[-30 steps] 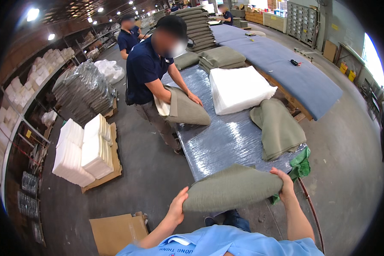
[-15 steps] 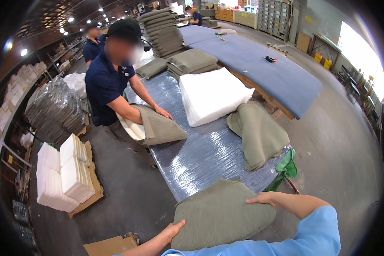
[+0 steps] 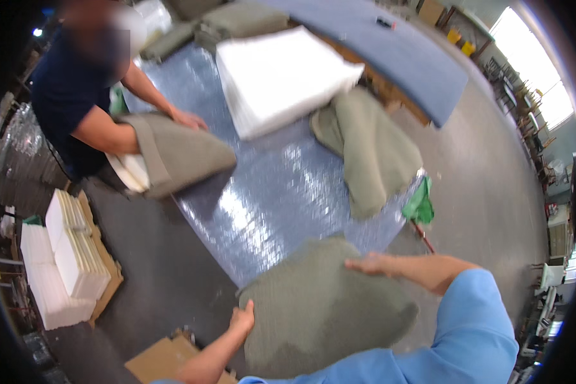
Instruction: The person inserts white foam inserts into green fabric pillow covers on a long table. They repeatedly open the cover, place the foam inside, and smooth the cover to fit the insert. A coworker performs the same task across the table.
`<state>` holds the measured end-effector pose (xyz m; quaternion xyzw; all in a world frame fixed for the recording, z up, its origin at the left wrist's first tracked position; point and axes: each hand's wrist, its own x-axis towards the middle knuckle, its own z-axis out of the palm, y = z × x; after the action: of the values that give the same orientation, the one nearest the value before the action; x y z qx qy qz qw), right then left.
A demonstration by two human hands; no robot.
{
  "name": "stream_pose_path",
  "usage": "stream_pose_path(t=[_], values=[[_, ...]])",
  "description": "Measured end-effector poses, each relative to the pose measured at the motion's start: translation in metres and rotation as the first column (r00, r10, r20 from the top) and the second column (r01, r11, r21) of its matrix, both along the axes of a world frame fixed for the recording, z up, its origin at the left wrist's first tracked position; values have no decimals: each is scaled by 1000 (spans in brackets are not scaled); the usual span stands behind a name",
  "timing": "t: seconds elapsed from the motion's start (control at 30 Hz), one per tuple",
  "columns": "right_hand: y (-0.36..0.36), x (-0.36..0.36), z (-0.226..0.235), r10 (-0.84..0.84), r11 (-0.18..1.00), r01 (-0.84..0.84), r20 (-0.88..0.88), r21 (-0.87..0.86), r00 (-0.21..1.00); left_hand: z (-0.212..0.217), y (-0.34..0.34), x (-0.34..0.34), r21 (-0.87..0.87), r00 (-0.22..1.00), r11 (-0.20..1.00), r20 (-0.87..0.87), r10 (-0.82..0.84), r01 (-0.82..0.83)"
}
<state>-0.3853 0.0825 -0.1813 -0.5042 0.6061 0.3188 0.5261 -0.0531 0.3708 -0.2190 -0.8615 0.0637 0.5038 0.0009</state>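
Note:
A grey-green fabric-covered cushion lies tilted in front of my body, its far edge overlapping the near end of the film-covered table. My left hand grips its left edge, thumb on top. On its upper right edge is my right hand, somewhat blurred, thumb side pointing left; its other fingers are mostly hidden. Beyond it, a loose grey-green fabric cover drapes over the table's right side. Left of that stands a stack of white padding sheets.
Across the table's left side, a co-worker has an arm inside another grey-green cover with white padding in it. White foam blocks stand on the floor at left, cardboard below. A blue padded table lies behind; green cloth hangs right.
The view has tilted down and shifted. My right hand has moved farther up along the cushion's edge, while my left hand keeps its hold on the left edge. The co-worker still holds the other cover.

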Motion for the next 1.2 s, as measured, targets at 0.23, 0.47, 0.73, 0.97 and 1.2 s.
stream_pose_path(t=[0.23,0.47,0.73,0.97,1.2], values=[[-27,41,-53,221,963,-237,-132,-124,966,-33,-22,18,82,998,996,47,-51,47],[-31,45,-75,183,956,-203,-108,-214,977,-65,-17,32,-39,996,999,83,30,-26],[9,-5,58,-224,964,188,192,190,956,68,56,-15,-331,953,911,-252,167,-247],[50,-19,138,-182,977,172,71,127,981,147,56,-33,-180,851,903,-447,277,-389],[16,21,77,-6,998,11,-81,65,997,67,23,-7,-99,928,963,-308,209,-249]])
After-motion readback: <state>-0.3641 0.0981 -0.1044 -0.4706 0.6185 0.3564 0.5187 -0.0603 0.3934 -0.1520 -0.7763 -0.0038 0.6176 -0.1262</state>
